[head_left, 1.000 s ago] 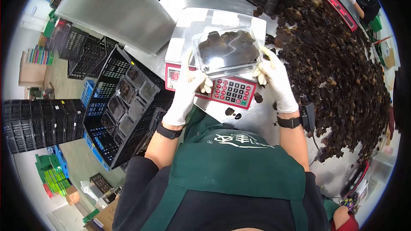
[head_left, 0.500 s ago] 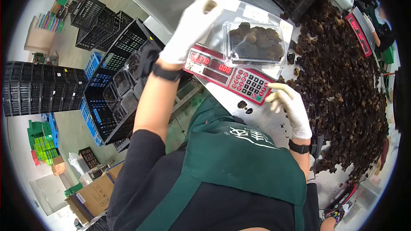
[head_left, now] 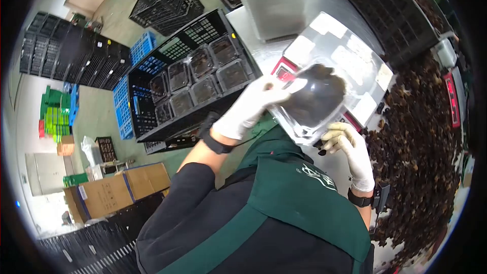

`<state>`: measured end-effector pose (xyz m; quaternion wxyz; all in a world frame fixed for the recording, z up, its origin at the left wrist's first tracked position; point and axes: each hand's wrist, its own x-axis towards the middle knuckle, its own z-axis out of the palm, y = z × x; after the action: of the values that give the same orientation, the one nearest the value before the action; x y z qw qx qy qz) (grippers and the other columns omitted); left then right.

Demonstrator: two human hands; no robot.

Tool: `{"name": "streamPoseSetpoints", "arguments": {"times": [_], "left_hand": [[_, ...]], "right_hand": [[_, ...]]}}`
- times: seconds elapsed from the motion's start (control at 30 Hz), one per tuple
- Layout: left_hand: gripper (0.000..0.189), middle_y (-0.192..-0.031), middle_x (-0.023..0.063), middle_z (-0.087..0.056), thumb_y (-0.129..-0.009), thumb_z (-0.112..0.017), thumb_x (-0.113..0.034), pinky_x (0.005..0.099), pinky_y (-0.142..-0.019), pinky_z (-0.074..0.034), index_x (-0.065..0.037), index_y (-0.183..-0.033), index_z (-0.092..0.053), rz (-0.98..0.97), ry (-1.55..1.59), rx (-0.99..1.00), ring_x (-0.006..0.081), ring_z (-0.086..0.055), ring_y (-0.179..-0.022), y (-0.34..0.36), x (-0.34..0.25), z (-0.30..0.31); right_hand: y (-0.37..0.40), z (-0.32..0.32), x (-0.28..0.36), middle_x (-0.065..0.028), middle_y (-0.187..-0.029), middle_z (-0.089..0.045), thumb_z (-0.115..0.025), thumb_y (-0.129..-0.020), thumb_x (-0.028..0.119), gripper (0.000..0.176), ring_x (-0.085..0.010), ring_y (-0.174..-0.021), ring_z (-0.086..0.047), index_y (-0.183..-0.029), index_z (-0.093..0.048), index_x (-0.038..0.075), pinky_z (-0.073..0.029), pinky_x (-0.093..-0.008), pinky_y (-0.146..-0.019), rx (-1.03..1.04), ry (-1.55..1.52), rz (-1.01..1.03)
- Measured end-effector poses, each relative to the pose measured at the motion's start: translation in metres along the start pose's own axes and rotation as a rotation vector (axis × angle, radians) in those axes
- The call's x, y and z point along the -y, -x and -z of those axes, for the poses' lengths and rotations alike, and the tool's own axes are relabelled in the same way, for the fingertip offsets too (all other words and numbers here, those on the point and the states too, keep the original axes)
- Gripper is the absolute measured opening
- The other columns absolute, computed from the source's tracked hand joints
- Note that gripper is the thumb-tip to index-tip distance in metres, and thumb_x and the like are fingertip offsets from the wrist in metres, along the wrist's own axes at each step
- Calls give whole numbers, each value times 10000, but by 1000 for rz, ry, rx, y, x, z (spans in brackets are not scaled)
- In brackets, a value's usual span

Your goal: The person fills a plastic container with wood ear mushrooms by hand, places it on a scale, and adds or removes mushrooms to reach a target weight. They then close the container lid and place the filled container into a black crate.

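Observation:
My left hand point(head_left: 253, 105), in a white glove, pinches the left edge of a clear plastic box point(head_left: 315, 96) that contains dark, wood-ear-like pieces. The box is tilted and overlaps the front of a red weighing scale point(head_left: 284, 72), hiding its keypad and most of its display. Behind the box lies the scale's pale platform point(head_left: 362, 102), with white labels on it. My right hand point(head_left: 350, 152), also gloved, has its fingers loosely curled and apart, with the fingertips close to the box's lower right side.
A black crate point(head_left: 175, 129) with several filled clear boxes stands at my left. The heap of dark pieces point(head_left: 416, 172) covers the table at right, near another red scale point(head_left: 451, 99). A large dark crate point(head_left: 383, 15) stands at the back, and cardboard point(head_left: 109, 193) at lower left.
My left hand has taken hold of the box and brought it off the platform, toward me and tilted. The view has turned, showing more of the crate at left. My right hand stays near the scale's front.

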<state>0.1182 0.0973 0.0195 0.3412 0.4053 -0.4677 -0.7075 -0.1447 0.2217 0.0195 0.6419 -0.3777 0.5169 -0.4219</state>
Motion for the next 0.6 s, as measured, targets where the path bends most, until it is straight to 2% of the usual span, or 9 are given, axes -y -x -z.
{"name": "streamPoseSetpoints", "arguments": {"times": [0.03, 0.13, 0.27, 0.33, 0.37, 0.47, 0.5, 0.53, 0.6], "left_hand": [[264, -981, 9, -624, -878, -729, -191, 279, -831, -464, -30, -1065, -635, 23, 25, -44, 99, -558, -908, 9, -1, 25], [165, -917, 42, -672, -891, -691, -173, 285, -721, -507, -64, -1011, -658, -30, 246, -242, 153, -645, -828, 24, 23, 133], [247, -869, 21, -644, -889, -709, -176, 271, -599, -465, -71, -1100, -638, -156, 98, -742, 124, -594, -712, 36, -2, 184], [297, -848, 0, -621, -892, -710, -164, 246, -585, -447, -69, -1156, -614, -155, 10, -811, 105, -559, -663, 18, 23, 256], [300, -834, -16, -600, -902, -699, -160, 214, -562, -424, -69, -1173, -607, -123, -14, -827, 89, -526, -632, 8, 18, 262], [345, -899, 22, -592, -927, -655, -274, 399, -711, -489, -86, -1208, -592, -72, 214, -722, 158, -545, -735, -53, 56, 341], [423, -1034, 85, -612, -947, -598, -374, 495, -802, -475, -101, -1269, -573, 193, 306, -654, 251, -580, -871, -66, 51, 337], [544, -1224, 158, -598, -959, -540, -443, 478, -876, -486, -77, -1361, -531, 257, 56, -747, 318, -573, -1089, -80, 57, 324], [566, -1381, 199, -526, -949, -584, -338, 449, -1030, -435, -36, -1415, -478, 199, -416, -800, 332, -479, -1294, -105, 17, 245]], "right_hand": [[-4, -1, 2, -77, -1012, -703, -508, -985, 89, 303, -123, -808, -640, -1255, -588, -21, -518, -266, -749, 63, 9, -6], [-12, -4, 9, -70, -1019, -709, -510, -983, 86, 305, -108, -801, -631, -1260, -597, -7, -505, -246, -739, 8, 119, -19], [-11, 16, -4, -60, -967, -715, -488, -984, 80, 283, -100, -790, -625, -1217, -624, -7, -486, -234, -729, -60, 173, -19], [-7, 23, -8, -63, -956, -714, -487, -983, 81, 280, -103, -789, -628, -1208, -626, -10, -485, -237, -731, -78, 161, -23], [-4, 26, -9, -64, -950, -713, -487, -983, 81, 278, -105, -788, -629, -1204, -628, -11, -485, -239, -732, -93, 152, -22], [6, 33, -9, -66, -950, -711, -481, -984, 74, 275, -107, -786, -632, -1201, -629, -7, -487, -241, -733, -135, 144, -42], [9, 37, -9, -64, -950, -711, -488, -984, 78, 270, -106, -784, -634, -1200, -629, -2, -490, -243, -732, -133, 151, -27], [16, 40, -9, -64, -950, -711, -489, -986, 80, 267, -107, -784, -635, -1198, -630, -1, -491, -243, -732, -151, 144, -31], [27, 46, -10, -64, -950, -711, -492, -989, 83, 261, -107, -784, -637, -1193, -634, 2, -493, -242, -730, -187, 126, 5]]}}
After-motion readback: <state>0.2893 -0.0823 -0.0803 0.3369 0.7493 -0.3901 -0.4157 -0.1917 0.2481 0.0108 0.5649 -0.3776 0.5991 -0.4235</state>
